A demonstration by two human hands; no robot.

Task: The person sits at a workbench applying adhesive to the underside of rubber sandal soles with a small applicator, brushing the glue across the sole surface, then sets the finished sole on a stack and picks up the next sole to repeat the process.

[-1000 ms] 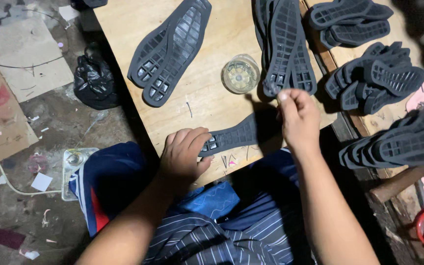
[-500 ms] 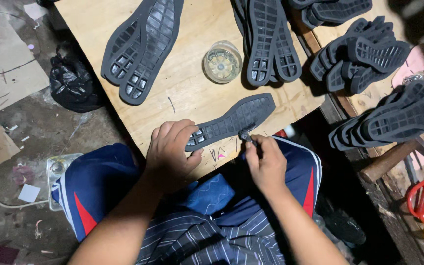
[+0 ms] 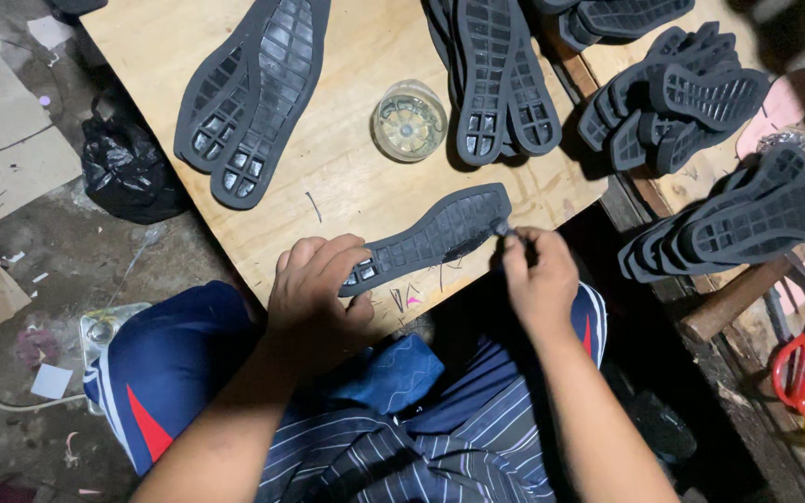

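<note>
From the head camera, the right hand (image 3: 540, 279), which a second ago was raised beside the dark soles at the far side of the worktop (image 3: 365, 177), has come down to the near edge, and its fingers (image 3: 514, 244) are now pinched narrow around a small brush (image 3: 500, 227) whose tip touches the toe end of the single grey sole (image 3: 430, 237). That sole lies tread-up and slanted near the front edge, much as it did half a second ago. The left hand (image 3: 314, 289) has stayed on its heel end, fingers spread flat and pressing down rather than wrapped around it. Judging by this, the reach towards the round clear glue pot (image 3: 409, 121) is over and coating of the sole is under way, with the heel held steady. As for packages and signs, there is little: the pot stands between a pair of soles (image 3: 249, 93) at the left and an overlapping stack of soles (image 3: 491, 74) at the right; a crumpled black plastic bag (image 3: 128, 168) lies on the floor left of the worktop, with flat cardboard sheets (image 3: 11, 158) beyond it. More soles (image 3: 757, 214) lean in rows at the right. A red looped thing (image 3: 798, 373) sits at the lower right; I cannot tell what it is.
</note>
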